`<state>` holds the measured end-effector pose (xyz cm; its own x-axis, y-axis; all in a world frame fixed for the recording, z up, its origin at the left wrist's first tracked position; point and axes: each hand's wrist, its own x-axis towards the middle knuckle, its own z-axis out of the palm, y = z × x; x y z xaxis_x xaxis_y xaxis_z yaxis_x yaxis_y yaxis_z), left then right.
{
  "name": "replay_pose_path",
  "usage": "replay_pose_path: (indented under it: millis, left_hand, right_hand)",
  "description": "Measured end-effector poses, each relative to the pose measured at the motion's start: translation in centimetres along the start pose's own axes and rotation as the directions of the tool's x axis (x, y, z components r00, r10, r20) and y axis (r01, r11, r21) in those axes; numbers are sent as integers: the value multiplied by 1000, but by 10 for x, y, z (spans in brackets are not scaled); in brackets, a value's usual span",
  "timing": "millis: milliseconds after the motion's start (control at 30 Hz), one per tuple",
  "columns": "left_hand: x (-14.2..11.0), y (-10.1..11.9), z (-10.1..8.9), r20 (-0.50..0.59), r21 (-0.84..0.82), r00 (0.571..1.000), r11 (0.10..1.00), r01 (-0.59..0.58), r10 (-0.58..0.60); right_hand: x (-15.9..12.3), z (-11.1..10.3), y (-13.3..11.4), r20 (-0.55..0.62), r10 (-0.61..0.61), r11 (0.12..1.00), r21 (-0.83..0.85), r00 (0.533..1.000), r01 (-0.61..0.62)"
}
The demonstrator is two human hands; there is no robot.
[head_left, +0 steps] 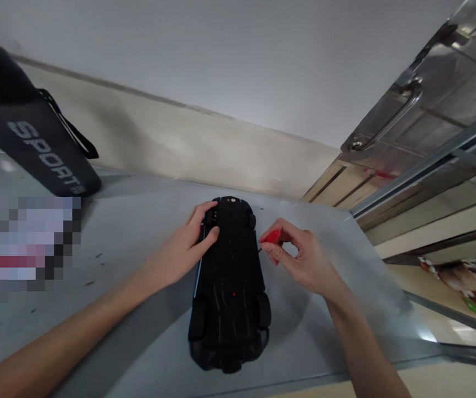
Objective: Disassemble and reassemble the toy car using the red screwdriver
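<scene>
A black toy car point(231, 260) lies upside down on the grey table, its underside and wheels facing up. My left hand point(192, 235) grips the car's left side near the far wheel, with the thumb resting on the underside. Just off the car's right side, my right hand point(299, 254) pinches a small red-handled screwdriver point(272, 236) between thumb and fingers. A thin dark shaft points down toward the car's edge, and much of the handle is hidden by the fingers. A small red spot shows on the underside.
On the left stands a black bottle point(42, 132) marked "SPORT" with a strap. Near it lies a blurred-out phone-like object point(26, 243). A pale wall rises behind the table point(138, 331). To the right are a metal door with a handle point(391, 121) and metal bars beyond the table edge.
</scene>
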<state>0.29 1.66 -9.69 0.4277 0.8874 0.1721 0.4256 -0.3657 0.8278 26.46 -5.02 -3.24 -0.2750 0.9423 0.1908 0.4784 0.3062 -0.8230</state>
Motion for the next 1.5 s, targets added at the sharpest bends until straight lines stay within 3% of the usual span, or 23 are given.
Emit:
replay_pose_path:
  millis: [233,700,1033,1233,1500]
  left_hand:
    - [0,0,0,-6,1,1000,1000,17,-17]
    - [3,1,0,-9,12,1000,1000,15,-15]
    - [3,-2,-4,4,19,1000,1000,20,-21]
    - [7,1,-9,-18,-11,1000,1000,11,-11]
    - [12,-6,-11,-63,-10,998,1000,13,-14]
  right_hand:
    - [4,9,5,-189,0,1000,-2,982,-1]
    - [7,14,7,-309,40,997,-46,950,-58]
    - [21,-3,28,-305,83,980,196,949,-23]
    - [25,-20,48,-169,163,987,39,972,-159]
    - [28,-18,72,-97,179,975,-117,979,-190]
